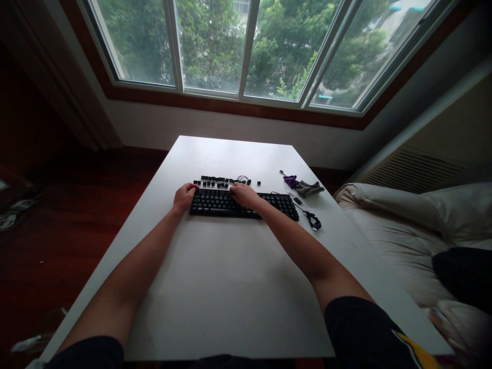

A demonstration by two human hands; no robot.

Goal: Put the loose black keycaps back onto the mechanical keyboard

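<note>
A white surface [207,282] is extending outward. A bundled black cable [313,221] is lying beside the right end of a black keyboard [211,210], which is resting across the surface. The left hand [185,197] is touching the keyboard's left end, its grip being unclear. The right hand [244,195] is bunching its fingers at the far rows; whether they are pinching anything is escaping view. Beyond, small black keycaps [212,183] are lying in rough rows.
</note>
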